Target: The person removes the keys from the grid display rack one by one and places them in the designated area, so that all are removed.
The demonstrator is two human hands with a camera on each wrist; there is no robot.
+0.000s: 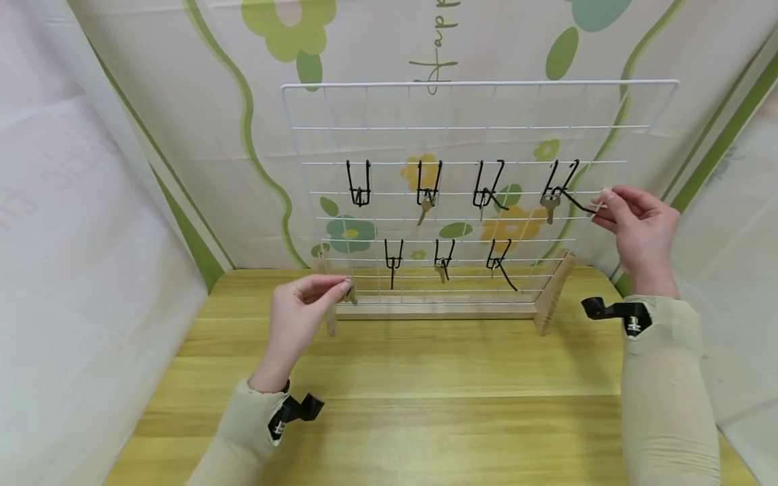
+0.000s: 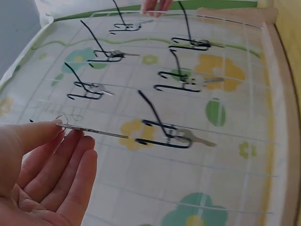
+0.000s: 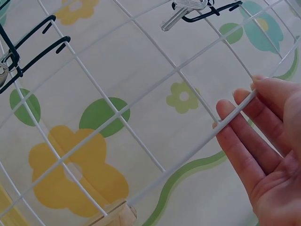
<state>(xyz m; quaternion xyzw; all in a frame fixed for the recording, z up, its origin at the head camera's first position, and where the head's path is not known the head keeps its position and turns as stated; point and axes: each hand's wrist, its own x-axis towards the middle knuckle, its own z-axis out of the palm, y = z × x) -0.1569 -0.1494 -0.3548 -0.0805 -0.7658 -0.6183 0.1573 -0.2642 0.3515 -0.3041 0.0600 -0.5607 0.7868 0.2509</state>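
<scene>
My left hand [image 1: 298, 314] pinches a small metal key [image 1: 352, 293] by its ring, thumb against fingertips, in front of the wire grid's lower left. In the left wrist view the key [image 2: 96, 132] points away from the fingers, its ring [image 2: 62, 120] at the thumb tip. The white wire grid [image 1: 480, 84] stands upright in a wooden base [image 1: 437, 312]. My right hand [image 1: 644, 233] holds the grid's right edge; in the right wrist view its thumb and fingers are around the edge wire [image 3: 188, 149].
Black hooks hang on the grid in two rows, among them an upper left hook [image 1: 360, 192] and a lower left hook [image 1: 393, 260]. Several bear keys, such as one key [image 1: 550, 204] at upper right. Below is a wood-grain table [image 1: 456, 405]; patterned cloth [image 1: 170, 101] surrounds it.
</scene>
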